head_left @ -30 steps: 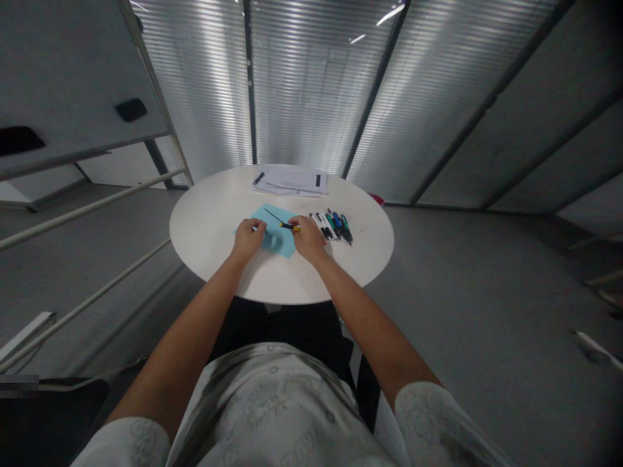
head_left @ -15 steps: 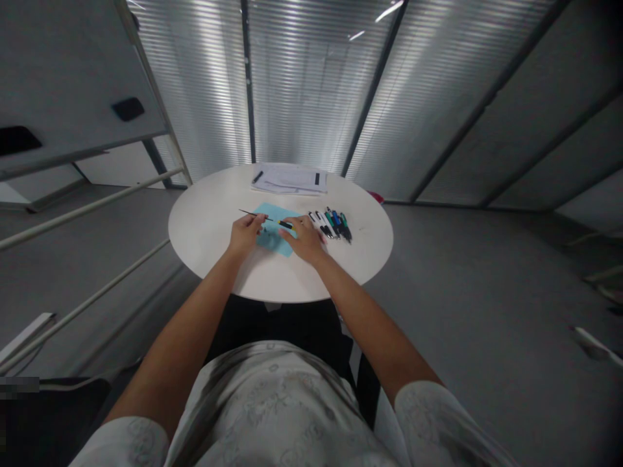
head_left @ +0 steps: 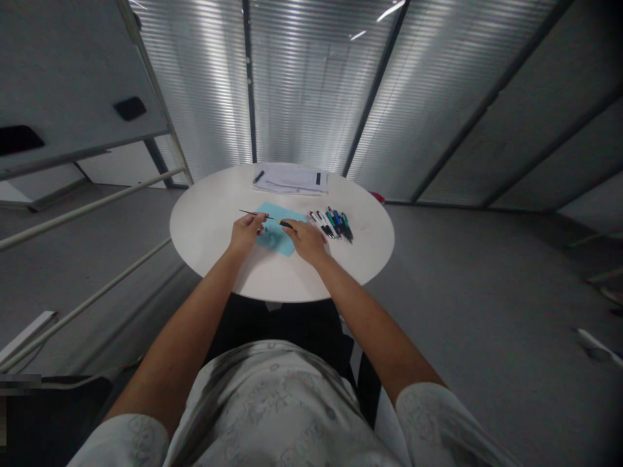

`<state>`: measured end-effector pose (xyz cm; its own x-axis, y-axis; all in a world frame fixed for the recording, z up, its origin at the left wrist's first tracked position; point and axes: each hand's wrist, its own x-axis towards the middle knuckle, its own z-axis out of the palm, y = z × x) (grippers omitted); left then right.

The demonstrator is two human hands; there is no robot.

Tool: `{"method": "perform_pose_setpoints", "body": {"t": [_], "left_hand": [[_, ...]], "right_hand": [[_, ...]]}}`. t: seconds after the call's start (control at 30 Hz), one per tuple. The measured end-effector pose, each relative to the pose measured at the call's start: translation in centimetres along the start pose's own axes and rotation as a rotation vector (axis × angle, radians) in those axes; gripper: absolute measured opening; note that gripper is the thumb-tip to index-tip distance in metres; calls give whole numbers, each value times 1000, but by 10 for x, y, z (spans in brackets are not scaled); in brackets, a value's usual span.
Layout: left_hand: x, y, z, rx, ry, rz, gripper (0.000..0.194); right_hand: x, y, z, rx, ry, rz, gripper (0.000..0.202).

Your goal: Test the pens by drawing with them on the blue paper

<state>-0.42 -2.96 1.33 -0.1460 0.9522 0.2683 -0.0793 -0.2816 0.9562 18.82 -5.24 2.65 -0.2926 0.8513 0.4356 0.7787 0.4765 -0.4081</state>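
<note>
Over the left part of a light blue sheet (head_left: 277,244), my left hand (head_left: 247,232) pinches a thin dark rod (head_left: 248,212) that slants across the fingertips. My right hand (head_left: 307,240) is closed on a black and yellow pen-like tool (head_left: 286,224), its yellow end pointing toward the rod. The two held things are close but apart. Small dark bits (head_left: 266,229) lie on the sheet between the hands. Several pens (head_left: 335,224), white, green, blue and black, lie side by side to the right of my right hand.
The round white table (head_left: 287,279) carries a stack of papers (head_left: 292,179) at its back, with a dark pen (head_left: 259,176) on its left side. A whiteboard frame (head_left: 92,194) stands at the left. Blinds hang behind the table.
The fingers of my right hand have shifted over the black and yellow tool, covering more of its yellow part. My left hand has barely moved.
</note>
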Motion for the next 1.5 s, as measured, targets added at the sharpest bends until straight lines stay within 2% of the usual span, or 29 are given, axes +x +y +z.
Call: {"method": "perform_pose_setpoints", "body": {"t": [0.2,0.4,0.57,0.77,0.93,1.2,1.33,1.5], "left_hand": [[-1,1,0,-71,6,1,40],[-3,-2,1,81,-79,30,38],[-2,-4,0,95,-68,37,37],[-9,-1,5,206,-177,81,32],[-8,-1,4,173,-139,42,38],[-4,0,5,-29,-56,25,25],[-5,0,6,-18,-110,32,20],[-4,-4,5,36,-126,24,25]], "right_hand": [[-1,-4,-4,-59,-21,22,46],[-2,-5,-4,-92,-64,13,45],[-3,-5,-2,-77,-65,4,44],[-2,-1,3,88,-18,-21,42],[0,6,8,203,42,45,45],[-1,6,2,-100,43,5,41],[-3,2,-1,-188,25,0,42],[-3,0,-2,-217,0,-7,43]]}}
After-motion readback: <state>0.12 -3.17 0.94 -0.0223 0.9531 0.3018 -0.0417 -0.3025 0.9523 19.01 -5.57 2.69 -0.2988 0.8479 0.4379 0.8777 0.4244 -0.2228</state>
